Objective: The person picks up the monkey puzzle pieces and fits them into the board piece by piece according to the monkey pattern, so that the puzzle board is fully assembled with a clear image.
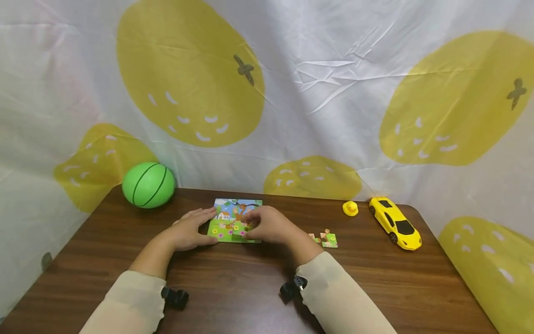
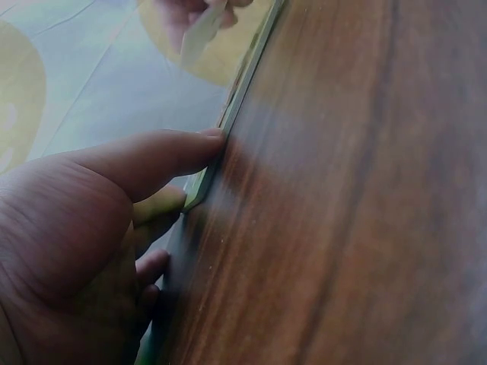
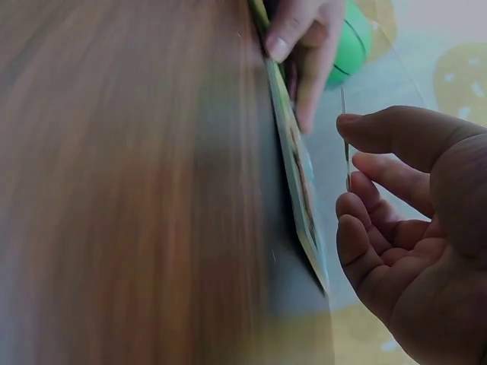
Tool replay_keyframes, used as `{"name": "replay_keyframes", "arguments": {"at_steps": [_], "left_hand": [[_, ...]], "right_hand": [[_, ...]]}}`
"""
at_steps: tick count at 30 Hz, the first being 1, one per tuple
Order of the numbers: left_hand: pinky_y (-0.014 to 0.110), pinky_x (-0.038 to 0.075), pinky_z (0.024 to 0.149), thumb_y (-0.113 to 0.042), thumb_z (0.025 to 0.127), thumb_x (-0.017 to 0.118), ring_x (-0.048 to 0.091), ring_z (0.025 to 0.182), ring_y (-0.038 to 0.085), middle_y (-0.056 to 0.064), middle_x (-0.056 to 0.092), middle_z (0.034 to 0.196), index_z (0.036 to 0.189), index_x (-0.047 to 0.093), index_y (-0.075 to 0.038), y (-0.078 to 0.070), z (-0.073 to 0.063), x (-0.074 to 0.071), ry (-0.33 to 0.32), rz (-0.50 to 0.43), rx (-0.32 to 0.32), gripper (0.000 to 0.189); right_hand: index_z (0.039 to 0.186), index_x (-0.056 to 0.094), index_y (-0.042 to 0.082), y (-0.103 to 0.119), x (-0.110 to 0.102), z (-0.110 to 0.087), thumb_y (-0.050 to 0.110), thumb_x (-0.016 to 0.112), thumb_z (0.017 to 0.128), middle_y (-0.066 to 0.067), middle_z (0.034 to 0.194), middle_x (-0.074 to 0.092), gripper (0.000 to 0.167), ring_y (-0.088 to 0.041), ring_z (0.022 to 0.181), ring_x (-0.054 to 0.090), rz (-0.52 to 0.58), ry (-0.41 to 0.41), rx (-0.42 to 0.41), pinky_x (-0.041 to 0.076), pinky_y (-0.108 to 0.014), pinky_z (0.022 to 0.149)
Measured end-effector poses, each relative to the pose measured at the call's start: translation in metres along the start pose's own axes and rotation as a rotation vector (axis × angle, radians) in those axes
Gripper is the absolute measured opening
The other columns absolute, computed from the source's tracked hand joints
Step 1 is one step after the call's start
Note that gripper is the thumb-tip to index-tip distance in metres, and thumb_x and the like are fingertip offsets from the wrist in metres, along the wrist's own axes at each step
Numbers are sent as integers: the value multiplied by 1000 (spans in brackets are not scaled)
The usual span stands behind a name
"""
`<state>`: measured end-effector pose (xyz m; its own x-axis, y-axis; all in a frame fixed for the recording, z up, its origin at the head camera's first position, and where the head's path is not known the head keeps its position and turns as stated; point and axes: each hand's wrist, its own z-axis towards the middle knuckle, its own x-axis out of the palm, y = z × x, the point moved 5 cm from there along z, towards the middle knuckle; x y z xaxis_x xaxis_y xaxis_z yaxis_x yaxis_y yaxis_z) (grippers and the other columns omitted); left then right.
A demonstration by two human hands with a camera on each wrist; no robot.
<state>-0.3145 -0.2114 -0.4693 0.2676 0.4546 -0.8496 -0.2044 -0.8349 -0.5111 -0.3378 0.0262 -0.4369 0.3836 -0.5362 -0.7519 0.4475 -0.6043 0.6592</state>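
A jigsaw puzzle board (image 1: 229, 235) with a colourful animal and garden picture lies flat on the table. My left hand (image 1: 189, 229) holds its left side, thumb at the near corner and fingers along the edge; in the left wrist view the thumb (image 2: 171, 158) presses the board's rim. Above the board's right part, my right hand (image 1: 269, 226) pinches a thin puzzle piece (image 3: 347, 156) between thumb and fingers. In the right wrist view that piece is edge-on and apart from the board, so its picture is hidden. Loose puzzle pieces (image 1: 329, 239) lie right of the right forearm, which partly covers them.
A green ball (image 1: 149, 185) sits at the table's back left corner. Toward the back right are a small yellow rubber duck (image 1: 350, 208) and a yellow toy car (image 1: 395, 223). A white cloth with yellow fruit shapes (image 1: 321, 116) hangs behind the brown wooden table (image 1: 233, 287).
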Motion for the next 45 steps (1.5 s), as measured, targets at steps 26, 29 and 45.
{"name": "replay_keyframes", "arguments": {"at_steps": [26,29,45], "left_hand": [[85,20,119,-52,92,79,21,165,46,9,34,177,167,40,-18,-6,-5,-4,-2,5,13,91],[86,20,119,-53,92,79,21,164,47,10,34,176,167,40,-18,-6,-5,-4,-3,4,18,92],[87,19,118,-53,92,78,22,164,47,12,34,176,167,40,-17,-5,-4,-3,-5,2,19,92]], "right_hand": [[128,80,12,22,43,51,22,89,85,1,112,82,45,-6,95,70,-98,94,8,57,-23,87],[129,79,13,20,43,51,21,89,85,1,114,82,46,-7,96,69,-80,104,24,58,-23,88],[129,80,15,23,41,54,26,92,86,3,108,82,47,-4,91,66,-85,157,55,55,-21,84]]}}
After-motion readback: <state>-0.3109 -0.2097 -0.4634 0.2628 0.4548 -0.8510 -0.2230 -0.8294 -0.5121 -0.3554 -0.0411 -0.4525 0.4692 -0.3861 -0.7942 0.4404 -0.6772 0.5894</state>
